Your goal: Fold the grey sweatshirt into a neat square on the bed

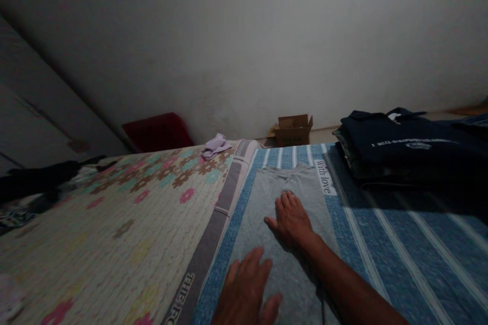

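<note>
A grey T-shirt (282, 269) lies in a long folded strip on the blue striped bed cover, its neckline at the far end. My right hand (293, 217) rests on the shirt a little below the neckline, fingers stretched out. Nearer to me, my left hand (246, 287) is over the shirt's lower left side with its fingers spread; whether it touches the cloth I cannot tell. Neither hand holds anything.
Folded dark clothes (412, 142) are stacked on the right. A flowered mat (152, 223) covers the left side, with a lilac cloth (215, 147) at its far edge. Behind the bed stand a cardboard box (293, 132) and a red object (158, 131). Dark clothes (41, 177) lie far left.
</note>
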Demonstrator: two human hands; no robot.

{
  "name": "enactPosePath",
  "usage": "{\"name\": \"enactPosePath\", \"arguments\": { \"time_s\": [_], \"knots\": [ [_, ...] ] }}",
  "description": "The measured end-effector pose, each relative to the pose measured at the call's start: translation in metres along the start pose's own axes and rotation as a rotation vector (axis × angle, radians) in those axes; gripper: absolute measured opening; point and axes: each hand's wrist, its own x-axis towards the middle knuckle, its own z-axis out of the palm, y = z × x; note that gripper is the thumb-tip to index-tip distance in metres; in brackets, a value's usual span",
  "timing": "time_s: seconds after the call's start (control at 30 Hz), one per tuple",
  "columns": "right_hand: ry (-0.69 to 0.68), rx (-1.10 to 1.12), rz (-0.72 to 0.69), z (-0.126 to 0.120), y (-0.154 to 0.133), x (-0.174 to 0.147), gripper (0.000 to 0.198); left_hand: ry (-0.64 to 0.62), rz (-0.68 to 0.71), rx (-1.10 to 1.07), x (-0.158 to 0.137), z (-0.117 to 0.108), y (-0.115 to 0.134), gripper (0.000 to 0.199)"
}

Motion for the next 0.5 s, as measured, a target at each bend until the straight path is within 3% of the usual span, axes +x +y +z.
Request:
{"name": "enactPosePath", "arguments": {
  "time_s": [0.07, 0.13, 0.27, 0.37, 0.5],
  "knots": [
    [-0.001, 0.004, -0.008, 0.000, 0.000, 0.000, 0.067, 0.029, -0.050, -0.113, 0.055, -0.025, 0.001, 0.037],
    [0.001, 0.013, -0.014, 0.000, 0.000, 0.001, 0.065, -0.025, -0.155, -0.194, 0.120, -0.036, 0.001, 0.030],
    [0.017, 0.043, 0.000, 0.003, 0.000, 0.002, 0.074, -0.097, -0.298, -0.198, 0.229, -0.014, -0.010, 0.021],
    [0.022, 0.057, 0.007, 0.002, 0.000, 0.002, 0.075, -0.130, -0.345, -0.220, 0.270, 0.013, -0.020, 0.019],
    [0.024, 0.067, 0.020, -0.002, -0.001, 0.002, 0.072, -0.181, -0.368, -0.259, 0.290, 0.030, -0.025, 0.013]
  ]
}}
